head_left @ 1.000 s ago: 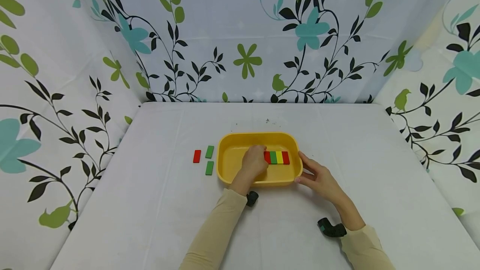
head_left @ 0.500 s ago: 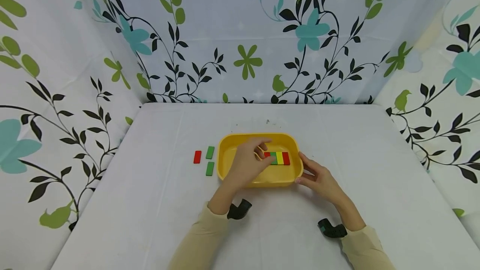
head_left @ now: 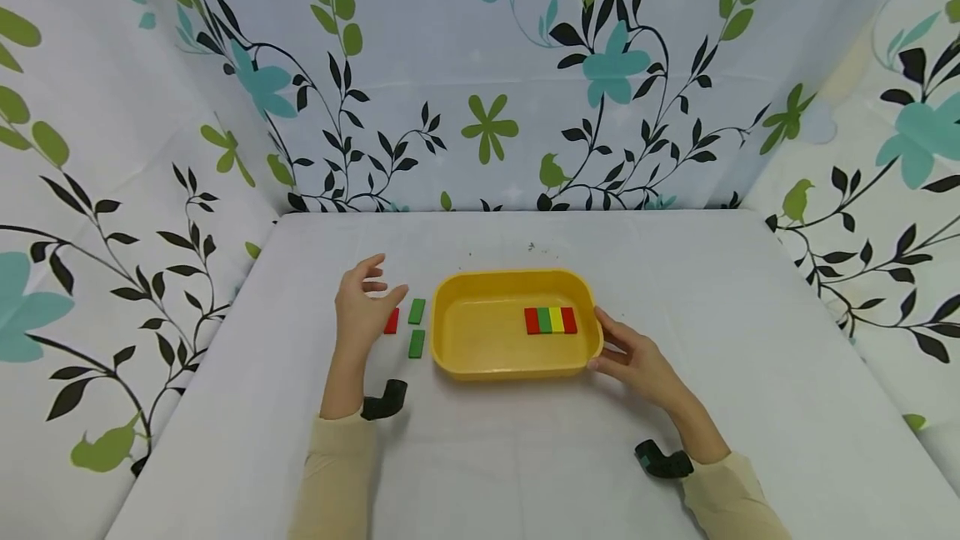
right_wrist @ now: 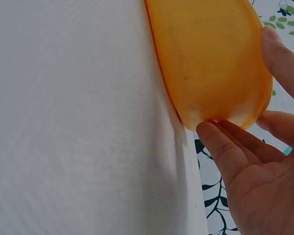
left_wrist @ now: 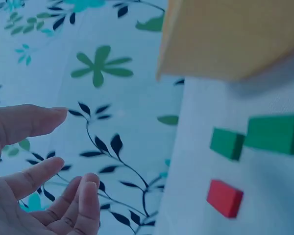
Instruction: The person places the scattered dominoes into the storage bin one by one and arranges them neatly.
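Observation:
A yellow tray (head_left: pixel 480 356) stands on the table, with a row of red, green and yellow blocks (head_left: pixel 550 321) in its right half. My right hand (head_left: pixel 637 361) holds the tray's right end, fingers and thumb spread around the rim. Left of the tray, my left hand (head_left: pixel 360 307) is in the air with nothing in it, thumb and fingers apart. A red block (head_left: pixel 392 322) lies beside its thumb, partly covered in the head view. Two green blocks, a far one (head_left: pixel 416 312) and a near one (head_left: pixel 416 344), lie between that hand and the tray.
A white cloth covers the table (head_left: pixel 480 457). Patterned curtains (head_left: pixel 491 73) close off the back and both sides. Black camera mounts, a left one (head_left: pixel 385 400) and a right one (head_left: pixel 663 460), sit at my wrists.
My left hand has moved out of the tray to the left, over to the loose blocks. The row in the tray is now uncovered. My right hand stays at the tray's end.

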`<state>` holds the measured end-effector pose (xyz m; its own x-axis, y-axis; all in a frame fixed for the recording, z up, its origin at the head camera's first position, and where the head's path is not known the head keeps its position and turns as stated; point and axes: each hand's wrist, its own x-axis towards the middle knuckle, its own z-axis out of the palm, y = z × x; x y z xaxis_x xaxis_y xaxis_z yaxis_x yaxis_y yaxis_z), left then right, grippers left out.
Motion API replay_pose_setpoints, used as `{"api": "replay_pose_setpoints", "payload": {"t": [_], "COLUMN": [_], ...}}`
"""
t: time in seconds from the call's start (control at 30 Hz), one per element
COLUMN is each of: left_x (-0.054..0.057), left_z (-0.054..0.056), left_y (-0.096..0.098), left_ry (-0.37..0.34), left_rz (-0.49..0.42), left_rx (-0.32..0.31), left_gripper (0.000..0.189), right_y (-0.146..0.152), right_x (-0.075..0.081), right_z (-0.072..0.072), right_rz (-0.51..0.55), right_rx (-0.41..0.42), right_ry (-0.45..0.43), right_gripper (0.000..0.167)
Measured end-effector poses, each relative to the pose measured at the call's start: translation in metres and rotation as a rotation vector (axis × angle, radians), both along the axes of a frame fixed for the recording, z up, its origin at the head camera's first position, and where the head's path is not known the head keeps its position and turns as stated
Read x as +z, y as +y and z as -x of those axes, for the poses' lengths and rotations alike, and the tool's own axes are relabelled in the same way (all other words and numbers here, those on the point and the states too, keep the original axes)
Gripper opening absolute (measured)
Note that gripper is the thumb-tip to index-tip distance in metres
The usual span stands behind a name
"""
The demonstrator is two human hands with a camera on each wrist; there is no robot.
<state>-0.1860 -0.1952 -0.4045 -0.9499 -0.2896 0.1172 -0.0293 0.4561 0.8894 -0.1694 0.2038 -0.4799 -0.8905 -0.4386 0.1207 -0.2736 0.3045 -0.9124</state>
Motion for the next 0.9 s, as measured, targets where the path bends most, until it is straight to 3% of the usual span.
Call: {"api": "replay_pose_setpoints", "payload": {"t": [0.13, 0.27, 0.5, 0.7, 0.9], "left_x": [-0.021, -0.041, -0.065, -0.077, -0.076], "left_z": [0.006, 0.01, 0.01, 0.015, 0.018], "left_y": [-0.032, -0.054, -0.07, -0.077, -0.079], "left_ry": [-0.184, -0.275, -0.321, -0.31, -0.324], "left_rz": [0.022, -0.003, -0.08, 0.036, 0.147], "left_rx": [0.04, 0.025, -0.022, -0.072, -0.134], "left_gripper": [0.069, 0.076, 0.08, 0.078, 0.081], "right_y": [0.001, 0.001, 0.0, 0.0, 0.0], "right_x": [-0.002, -0.002, -0.003, -0.004, -0.003], "right_z": [0.0, 0.0, 0.0, 0.0, 0.0], "right_rz": [0.005, 0.007, -0.004, -0.006, -0.008], "right_rx": [0.007, 0.006, -0.002, -0.005, -0.003], "right_ry": [0.004, 0.01, 0.009, 0.016, 0.019], "right_gripper": [0.08, 0.08, 0.081, 0.081, 0.081]}}
